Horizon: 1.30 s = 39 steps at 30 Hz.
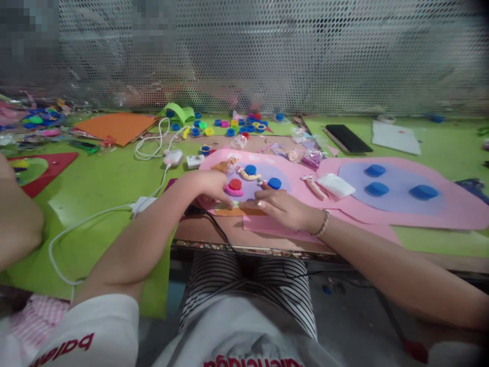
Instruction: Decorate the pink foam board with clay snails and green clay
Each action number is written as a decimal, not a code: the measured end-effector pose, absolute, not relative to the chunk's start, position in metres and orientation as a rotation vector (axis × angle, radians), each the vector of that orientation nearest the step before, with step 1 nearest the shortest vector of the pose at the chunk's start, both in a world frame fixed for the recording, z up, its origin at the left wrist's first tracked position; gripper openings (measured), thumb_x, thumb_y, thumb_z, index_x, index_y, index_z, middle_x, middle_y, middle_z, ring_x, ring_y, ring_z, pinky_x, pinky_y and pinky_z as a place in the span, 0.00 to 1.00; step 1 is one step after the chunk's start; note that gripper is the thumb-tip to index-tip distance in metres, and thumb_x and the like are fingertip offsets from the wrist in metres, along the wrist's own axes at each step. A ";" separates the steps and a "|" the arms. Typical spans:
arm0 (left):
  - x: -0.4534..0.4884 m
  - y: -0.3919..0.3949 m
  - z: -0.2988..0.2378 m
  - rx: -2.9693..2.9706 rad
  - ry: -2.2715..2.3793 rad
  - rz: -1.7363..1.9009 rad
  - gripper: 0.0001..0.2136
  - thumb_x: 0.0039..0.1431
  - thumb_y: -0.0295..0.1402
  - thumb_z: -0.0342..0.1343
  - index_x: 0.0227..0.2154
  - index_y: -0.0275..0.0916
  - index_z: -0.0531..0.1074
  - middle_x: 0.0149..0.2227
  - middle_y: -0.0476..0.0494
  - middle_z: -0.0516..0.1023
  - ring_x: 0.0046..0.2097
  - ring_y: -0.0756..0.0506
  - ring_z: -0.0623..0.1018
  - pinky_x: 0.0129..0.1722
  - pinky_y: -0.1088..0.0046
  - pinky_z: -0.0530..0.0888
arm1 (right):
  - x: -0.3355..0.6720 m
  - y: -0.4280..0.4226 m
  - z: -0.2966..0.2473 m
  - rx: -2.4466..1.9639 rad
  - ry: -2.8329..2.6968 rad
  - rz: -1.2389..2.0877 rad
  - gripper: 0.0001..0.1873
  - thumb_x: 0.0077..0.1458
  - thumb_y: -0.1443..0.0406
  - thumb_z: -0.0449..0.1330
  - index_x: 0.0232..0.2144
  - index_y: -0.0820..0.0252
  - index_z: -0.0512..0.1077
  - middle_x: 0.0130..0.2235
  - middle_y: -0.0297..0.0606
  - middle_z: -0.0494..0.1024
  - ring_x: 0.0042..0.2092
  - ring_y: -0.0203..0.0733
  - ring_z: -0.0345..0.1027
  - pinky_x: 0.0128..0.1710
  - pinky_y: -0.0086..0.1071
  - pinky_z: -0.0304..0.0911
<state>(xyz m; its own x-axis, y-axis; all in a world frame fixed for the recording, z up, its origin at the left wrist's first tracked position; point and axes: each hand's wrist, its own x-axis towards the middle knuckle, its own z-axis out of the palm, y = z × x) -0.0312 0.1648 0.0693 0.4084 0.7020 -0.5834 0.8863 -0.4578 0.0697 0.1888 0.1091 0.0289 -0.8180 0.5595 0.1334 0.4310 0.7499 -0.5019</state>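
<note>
A pink sheet (214,159) with a lilac oval lies on the table before me. Red and blue bottle caps (236,184) stand on the oval, beside small cream-coloured figures (250,176) and a bright pink piece (234,192). Along the sheet's near edge runs an orange strip (229,211) with pale green above it. My left hand (211,187) rests at the sheet's left edge, one digit stretched towards the strip, its other fingers partly hidden. From the right, my right hand (282,206) lies low over the sheet, fingers apart and a fingertip on the strip.
A second pink sheet (464,206) with blue caps lies right, near a white packet (336,185) and black phone (347,138). Loose caps (229,131) and a white cable (82,219) lie behind and left. Another person's arm (17,219) enters at left. Perforated metal (244,61) stands behind.
</note>
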 end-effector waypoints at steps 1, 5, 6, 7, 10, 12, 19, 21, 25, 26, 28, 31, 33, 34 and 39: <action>-0.031 0.165 0.070 2.285 1.362 -0.698 0.29 0.38 0.60 0.53 0.27 0.36 0.77 0.27 0.41 0.77 0.27 0.46 0.73 0.27 0.72 0.66 | 0.190 0.110 0.029 -0.778 -2.617 0.720 0.36 0.64 0.51 0.29 0.43 0.64 0.72 0.32 0.40 0.65 0.35 0.41 0.61 0.39 0.37 0.58; -0.032 0.165 0.069 2.282 1.362 -0.707 0.28 0.39 0.59 0.53 0.26 0.36 0.77 0.26 0.39 0.77 0.27 0.46 0.73 0.27 0.72 0.67 | 0.195 0.113 0.030 -0.767 -2.588 0.763 0.34 0.65 0.53 0.30 0.40 0.65 0.72 0.31 0.39 0.64 0.34 0.39 0.60 0.39 0.35 0.58; -0.032 0.165 0.069 2.291 1.359 -0.700 0.28 0.39 0.59 0.53 0.26 0.35 0.77 0.26 0.39 0.77 0.27 0.46 0.73 0.27 0.72 0.67 | 0.195 0.113 0.030 -0.748 -2.636 0.730 0.34 0.65 0.52 0.31 0.40 0.65 0.72 0.30 0.38 0.63 0.32 0.39 0.59 0.37 0.35 0.58; -0.032 0.166 0.068 2.295 1.354 -0.692 0.29 0.39 0.60 0.53 0.26 0.35 0.77 0.26 0.38 0.76 0.26 0.46 0.73 0.27 0.71 0.67 | 0.195 0.113 0.030 -0.726 -2.688 0.690 0.35 0.65 0.52 0.31 0.40 0.66 0.72 0.30 0.38 0.63 0.31 0.39 0.58 0.36 0.35 0.58; -0.032 0.166 0.067 2.300 1.357 -0.678 0.30 0.39 0.62 0.51 0.26 0.35 0.77 0.25 0.38 0.75 0.26 0.45 0.72 0.27 0.70 0.67 | 0.193 0.112 0.028 -0.683 -2.818 0.534 0.34 0.65 0.53 0.31 0.46 0.66 0.71 0.31 0.40 0.65 0.32 0.40 0.58 0.36 0.35 0.57; -0.031 0.165 0.068 2.310 1.370 -0.675 0.31 0.39 0.62 0.50 0.26 0.35 0.77 0.24 0.38 0.75 0.26 0.45 0.72 0.27 0.70 0.66 | 0.192 0.111 0.027 -0.697 -2.875 0.401 0.32 0.65 0.54 0.31 0.51 0.64 0.68 0.33 0.42 0.67 0.34 0.41 0.59 0.36 0.34 0.56; -0.029 0.163 0.069 2.343 1.379 -0.677 0.33 0.37 0.64 0.51 0.27 0.35 0.77 0.22 0.40 0.74 0.26 0.44 0.72 0.26 0.70 0.65 | 0.188 0.107 0.028 -0.790 -2.962 -0.032 0.31 0.64 0.53 0.34 0.54 0.61 0.67 0.34 0.43 0.70 0.31 0.41 0.58 0.35 0.35 0.52; -0.029 0.163 0.069 2.335 1.383 -0.673 0.32 0.37 0.63 0.51 0.26 0.35 0.76 0.22 0.40 0.73 0.25 0.45 0.72 0.26 0.70 0.65 | 0.187 0.105 0.029 -0.784 -2.987 -0.097 0.32 0.64 0.52 0.34 0.53 0.62 0.67 0.34 0.44 0.70 0.30 0.40 0.58 0.34 0.35 0.51; -0.028 0.163 0.068 2.334 1.383 -0.671 0.30 0.38 0.63 0.51 0.23 0.36 0.75 0.22 0.40 0.73 0.24 0.45 0.72 0.25 0.70 0.65 | 0.185 0.105 0.029 -0.792 -2.989 -0.135 0.34 0.64 0.50 0.32 0.53 0.62 0.68 0.33 0.44 0.71 0.30 0.40 0.58 0.33 0.34 0.51; -0.028 0.163 0.068 2.338 1.384 -0.670 0.31 0.37 0.63 0.51 0.22 0.36 0.75 0.22 0.40 0.73 0.25 0.45 0.72 0.25 0.70 0.65 | 0.186 0.106 0.028 -0.787 -2.973 -0.094 0.35 0.63 0.50 0.31 0.53 0.62 0.68 0.33 0.44 0.70 0.30 0.40 0.58 0.33 0.35 0.52; -0.028 0.163 0.068 2.333 1.388 -0.673 0.30 0.37 0.63 0.51 0.22 0.36 0.75 0.22 0.40 0.74 0.25 0.46 0.72 0.25 0.70 0.65 | 0.187 0.109 0.027 -0.770 -2.924 0.070 0.36 0.63 0.50 0.30 0.52 0.63 0.68 0.33 0.43 0.69 0.31 0.41 0.59 0.34 0.35 0.54; -0.029 0.163 0.069 2.309 1.373 -0.668 0.29 0.39 0.62 0.52 0.23 0.36 0.75 0.22 0.41 0.74 0.24 0.47 0.71 0.25 0.71 0.65 | 0.191 0.112 0.027 -0.774 -2.767 0.372 0.38 0.63 0.52 0.26 0.49 0.65 0.70 0.33 0.42 0.67 0.33 0.41 0.60 0.35 0.34 0.57; -0.030 0.164 0.068 2.301 1.374 -0.663 0.29 0.39 0.61 0.52 0.24 0.36 0.75 0.23 0.42 0.75 0.24 0.48 0.71 0.25 0.72 0.65 | 0.191 0.113 0.028 -0.782 -2.698 0.484 0.39 0.63 0.52 0.25 0.45 0.67 0.71 0.33 0.43 0.66 0.34 0.41 0.61 0.36 0.34 0.58; -0.030 0.164 0.068 2.302 1.380 -0.666 0.29 0.38 0.61 0.53 0.25 0.36 0.75 0.23 0.42 0.74 0.24 0.48 0.71 0.25 0.72 0.65 | 0.191 0.113 0.028 -0.777 -2.701 0.494 0.39 0.63 0.52 0.26 0.44 0.68 0.71 0.33 0.43 0.66 0.34 0.41 0.61 0.36 0.35 0.58; -0.029 0.164 0.068 2.357 1.389 -0.690 0.30 0.37 0.62 0.53 0.27 0.37 0.76 0.23 0.41 0.74 0.26 0.46 0.72 0.25 0.72 0.65 | 0.189 0.111 0.026 -0.741 -2.852 0.364 0.36 0.64 0.52 0.28 0.47 0.65 0.70 0.33 0.42 0.67 0.33 0.41 0.59 0.37 0.34 0.56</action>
